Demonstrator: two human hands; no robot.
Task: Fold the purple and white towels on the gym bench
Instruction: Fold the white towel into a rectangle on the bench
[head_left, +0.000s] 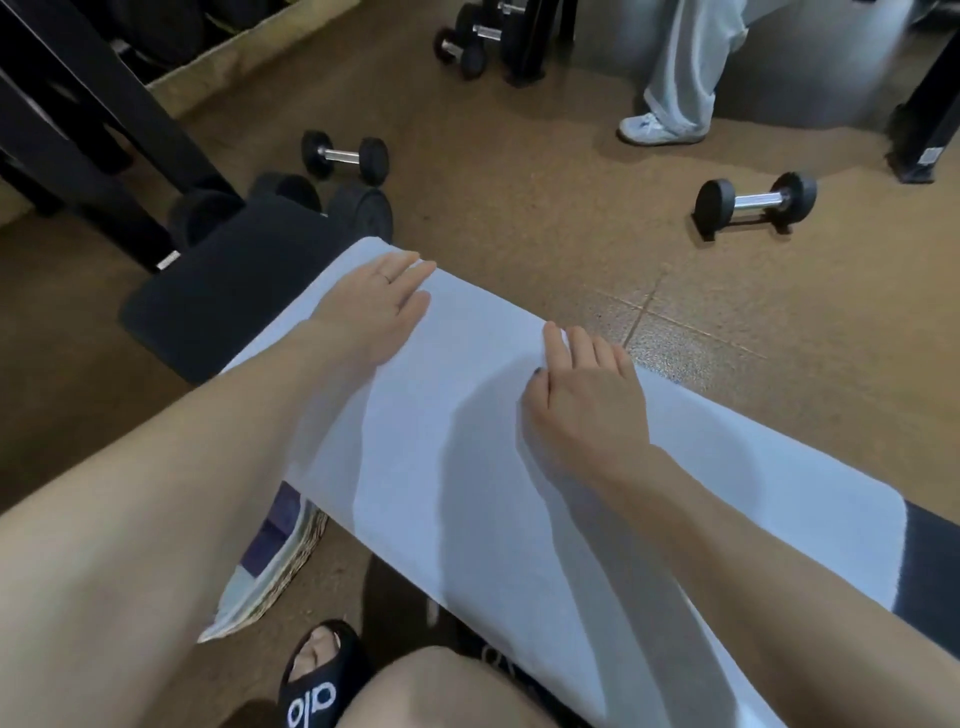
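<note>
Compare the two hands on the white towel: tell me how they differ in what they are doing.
The left hand lies flat on the white towel with straight fingers, near the towel's far end; the right hand curls its fingers and pinches the towel's far edge, nearer the middle. The left hand wears a thin ring; none shows on the right hand. Both touch the same towel spread along the black bench.
</note>
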